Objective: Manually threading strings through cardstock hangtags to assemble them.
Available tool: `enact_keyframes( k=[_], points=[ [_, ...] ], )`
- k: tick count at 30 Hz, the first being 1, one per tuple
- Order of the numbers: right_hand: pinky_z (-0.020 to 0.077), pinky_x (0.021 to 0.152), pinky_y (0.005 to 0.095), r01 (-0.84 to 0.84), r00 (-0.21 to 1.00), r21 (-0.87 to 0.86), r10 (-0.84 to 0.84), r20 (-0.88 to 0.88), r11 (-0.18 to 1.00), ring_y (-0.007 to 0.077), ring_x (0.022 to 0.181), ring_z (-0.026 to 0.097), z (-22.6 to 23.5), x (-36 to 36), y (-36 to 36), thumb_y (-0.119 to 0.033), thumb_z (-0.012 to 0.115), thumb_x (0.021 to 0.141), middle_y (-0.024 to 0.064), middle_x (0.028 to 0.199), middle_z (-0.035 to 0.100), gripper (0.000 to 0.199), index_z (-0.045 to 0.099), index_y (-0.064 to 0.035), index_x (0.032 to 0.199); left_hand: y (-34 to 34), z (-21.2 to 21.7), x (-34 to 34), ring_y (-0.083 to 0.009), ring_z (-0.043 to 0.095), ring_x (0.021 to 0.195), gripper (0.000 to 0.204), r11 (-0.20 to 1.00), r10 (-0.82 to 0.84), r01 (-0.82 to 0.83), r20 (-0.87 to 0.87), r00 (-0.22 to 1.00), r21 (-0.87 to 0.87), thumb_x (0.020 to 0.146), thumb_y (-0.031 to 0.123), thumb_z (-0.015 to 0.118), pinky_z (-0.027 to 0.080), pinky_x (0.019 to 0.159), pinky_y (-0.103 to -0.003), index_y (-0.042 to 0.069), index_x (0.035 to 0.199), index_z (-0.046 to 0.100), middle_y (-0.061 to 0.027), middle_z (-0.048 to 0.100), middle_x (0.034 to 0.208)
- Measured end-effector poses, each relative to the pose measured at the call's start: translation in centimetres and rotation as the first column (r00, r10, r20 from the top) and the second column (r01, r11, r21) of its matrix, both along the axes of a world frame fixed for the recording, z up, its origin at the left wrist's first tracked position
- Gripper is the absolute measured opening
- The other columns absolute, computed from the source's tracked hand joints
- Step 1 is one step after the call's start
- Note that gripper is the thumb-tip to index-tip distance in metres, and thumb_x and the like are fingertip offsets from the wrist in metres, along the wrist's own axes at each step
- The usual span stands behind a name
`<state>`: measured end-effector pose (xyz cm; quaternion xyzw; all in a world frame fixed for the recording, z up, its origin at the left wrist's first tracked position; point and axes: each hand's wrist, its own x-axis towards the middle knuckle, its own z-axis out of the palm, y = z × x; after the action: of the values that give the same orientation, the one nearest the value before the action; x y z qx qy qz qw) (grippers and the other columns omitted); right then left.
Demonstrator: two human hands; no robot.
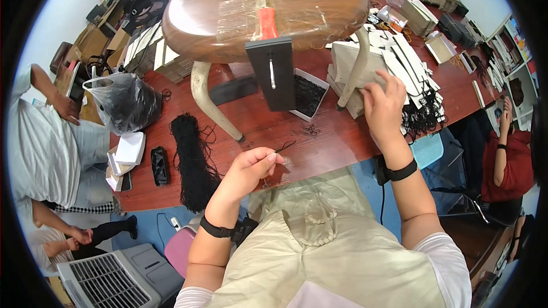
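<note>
My left hand (256, 164) is closed near the table's front edge, with a thin black cord (288, 146) pinched between thumb and forefinger. The cord's free end forms a small loop. My right hand (386, 102) is raised beside a pale stool leg (361, 63), its bent fingers apart and nothing visible in them. Ahead stands a stool with a brown seat (200, 20); a red handle (266, 23) is taped to it. From a black board (257, 74) at the seat's edge sticks a thin metal pin (272, 71). A long bundle of black cords (191, 148) lies left of my left hand.
Under the stool is a white box (313, 115) holding black bits. White card strips (405, 57) with black cords (423, 111) are heaped at right. A bag (128, 102), a white carton (130, 148) and a black tray (160, 165) are left. Other people sit or stand both sides.
</note>
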<state>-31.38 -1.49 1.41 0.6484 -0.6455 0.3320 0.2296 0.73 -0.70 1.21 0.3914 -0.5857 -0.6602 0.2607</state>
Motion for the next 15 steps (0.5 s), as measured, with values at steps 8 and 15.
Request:
enact_keyframes(
  k=[8, 15],
  points=[
    [0.0491, 0.073, 0.0292, -0.035, 0.300, -0.575, 0.557, 0.774, 0.817, 0.0179, 0.081, 0.062, 7.0, 1.6, 0.9, -0.008, 0.051, 0.094, 0.0089, 0.088, 0.061, 0.009, 0.052, 0.0001, 0.097, -0.1, 2.1, 0.7, -0.0002, 0.031, 0.056, 0.017, 0.991, 0.067, -0.053, -0.104, 0.992, 0.125, 0.098, 0.019, 0.048, 0.025, 0.049, -0.018, 0.006, 0.093, 0.058, 0.0098, 0.036, 0.063],
    [0.0491, 0.060, 0.0227, -0.738, 0.268, -0.284, 0.651, 0.710, 0.612, 0.0132, 0.068, 0.064, 11.0, 10.4, 2.4, 0.006, 0.052, 0.089, 0.0093, 0.078, 0.062, 0.009, 0.049, 0.0033, 0.097, -0.7, 8.3, 0.4, -0.0030, 0.040, 0.065, 0.016, 0.993, -0.009, 0.004, -0.038, 0.999, -0.119, 0.096, 0.014, 0.050, 0.035, 0.058, -0.019, 0.002, 0.092, 0.059, 0.0064, 0.049, 0.073]
  ],
)
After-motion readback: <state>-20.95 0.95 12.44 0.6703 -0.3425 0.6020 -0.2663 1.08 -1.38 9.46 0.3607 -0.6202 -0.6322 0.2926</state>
